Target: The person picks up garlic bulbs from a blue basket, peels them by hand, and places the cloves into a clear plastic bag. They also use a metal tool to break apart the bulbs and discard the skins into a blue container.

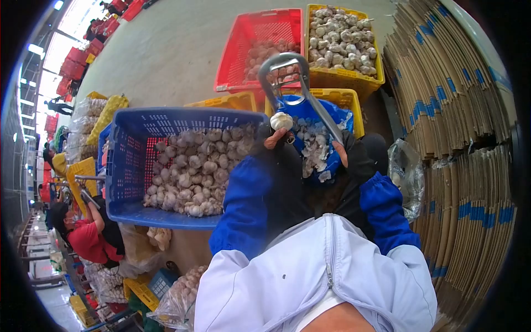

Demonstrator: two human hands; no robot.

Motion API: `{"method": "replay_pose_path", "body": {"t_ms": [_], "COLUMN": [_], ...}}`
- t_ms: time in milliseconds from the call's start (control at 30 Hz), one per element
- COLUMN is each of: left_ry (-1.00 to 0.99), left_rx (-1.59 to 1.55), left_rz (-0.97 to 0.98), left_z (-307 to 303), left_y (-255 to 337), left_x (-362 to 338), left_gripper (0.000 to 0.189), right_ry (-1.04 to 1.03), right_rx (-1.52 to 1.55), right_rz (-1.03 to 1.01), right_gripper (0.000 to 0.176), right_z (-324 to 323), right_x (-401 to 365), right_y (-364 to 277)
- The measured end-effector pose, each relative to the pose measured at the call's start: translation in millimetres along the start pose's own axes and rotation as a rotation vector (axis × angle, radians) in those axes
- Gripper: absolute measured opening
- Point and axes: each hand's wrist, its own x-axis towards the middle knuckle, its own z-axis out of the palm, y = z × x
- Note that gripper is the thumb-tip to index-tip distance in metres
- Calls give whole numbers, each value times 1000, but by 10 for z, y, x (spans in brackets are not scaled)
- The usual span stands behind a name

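Note:
My left hand (272, 139), in a dark fingerless glove, is closed around a white garlic bulb (281, 121). On the other side my right hand (344, 153) grips the straight grey handle of a hand cutter (325, 113). The cutter's curved end rises above the bulb, and its blade cannot be made out clearly. Below both hands lies a blue plastic bag (334, 164) with white garlic trimmings (315, 148) in it. The bag hangs inside a yellow crate (354, 99) between my knees.
A blue crate (182, 222) of garlic bulbs stands at my left. Ahead are a red crate (235, 33) and a yellow crate (354, 83), both holding garlic. Stacked flattened cardboard (448, 94) lines the right side. A person in red (88, 240) sits at far left.

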Motion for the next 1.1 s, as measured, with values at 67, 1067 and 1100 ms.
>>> {"method": "replay_pose_path", "body": {"t_ms": [67, 1067, 1100], "left_ry": [66, 49, 57], "left_rx": [-70, -100, -65], "left_rz": [1, -103, -114], "left_z": [104, 205, 148], "left_y": [-121, -52, -75], "left_x": [109, 422, 413], "left_gripper": [40, 42, 42], "right_ry": [-82, 192, 205], "right_rx": [101, -303, -304], "right_rz": [35, -147, -144], "right_gripper": [31, 32, 32], "right_z": [-167, 700, 779], "right_x": [18, 359, 379], "right_y": [-215, 522, 592]}}
